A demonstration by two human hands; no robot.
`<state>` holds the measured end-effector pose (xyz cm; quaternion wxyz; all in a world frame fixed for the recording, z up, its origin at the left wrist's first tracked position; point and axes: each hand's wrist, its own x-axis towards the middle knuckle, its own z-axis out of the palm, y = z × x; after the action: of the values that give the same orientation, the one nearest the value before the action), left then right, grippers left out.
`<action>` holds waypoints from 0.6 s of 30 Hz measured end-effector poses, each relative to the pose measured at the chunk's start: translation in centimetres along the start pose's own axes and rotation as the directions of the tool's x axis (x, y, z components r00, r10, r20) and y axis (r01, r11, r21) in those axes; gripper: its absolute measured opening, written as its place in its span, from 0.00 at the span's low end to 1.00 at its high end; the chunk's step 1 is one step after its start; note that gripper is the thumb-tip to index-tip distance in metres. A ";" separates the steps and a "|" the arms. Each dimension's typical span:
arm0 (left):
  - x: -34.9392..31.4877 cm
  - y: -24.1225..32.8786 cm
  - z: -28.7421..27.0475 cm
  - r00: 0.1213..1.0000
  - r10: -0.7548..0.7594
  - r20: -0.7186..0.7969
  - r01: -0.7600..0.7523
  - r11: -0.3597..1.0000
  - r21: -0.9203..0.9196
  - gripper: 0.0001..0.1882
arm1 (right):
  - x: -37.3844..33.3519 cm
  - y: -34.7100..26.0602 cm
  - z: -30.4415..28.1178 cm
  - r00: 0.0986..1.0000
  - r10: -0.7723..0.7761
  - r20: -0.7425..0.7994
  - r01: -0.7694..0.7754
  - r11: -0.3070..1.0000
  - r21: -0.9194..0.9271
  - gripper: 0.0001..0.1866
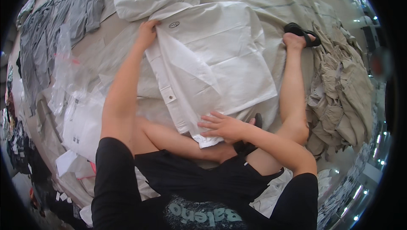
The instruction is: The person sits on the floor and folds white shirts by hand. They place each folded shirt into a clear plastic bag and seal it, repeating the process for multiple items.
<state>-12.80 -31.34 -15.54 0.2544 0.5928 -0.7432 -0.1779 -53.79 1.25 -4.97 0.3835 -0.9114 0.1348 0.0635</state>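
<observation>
White shirt (212, 60) lies half-folded on the floor cloth (271, 5), left hand (147, 35) pinching its collar end, right hand (222, 126) spread flat on its near hem; sides tucked, final fold left.

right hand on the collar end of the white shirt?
No: the right hand lies flat on the near hem of the white shirt, while the left hand grips the collar end.

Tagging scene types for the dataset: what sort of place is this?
Probably a garment packing or finishing floor. The person sits on a cloth-covered floor, folding a white shirt, with a pile of beige garments at their right, grey garments laid out and clear plastic bags at their left.
</observation>
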 end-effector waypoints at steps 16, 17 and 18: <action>-13.8 18.1 5.4 0.984 0.147 0.103 -0.167 0.961 0.222 0.33 | -10.0 11.7 -11.3 0.212 0.821 -0.531 -0.752 0.483 0.448 0.37; -14.2 18.0 5.3 0.984 0.143 0.104 -0.163 0.961 0.222 0.33 | -8.7 9.9 -11.5 0.252 0.779 -0.574 -0.685 0.563 0.463 0.38; -14.2 17.6 5.0 0.985 0.139 0.100 -0.158 0.961 0.225 0.33 | -7.0 7.7 -12.3 0.278 0.750 -0.600 -0.665 0.602 0.443 0.38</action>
<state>-27.35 -13.65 -11.99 0.1648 0.5530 -0.8112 -0.0949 -62.54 -11.36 -0.06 0.2710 -0.6730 0.6703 -0.1560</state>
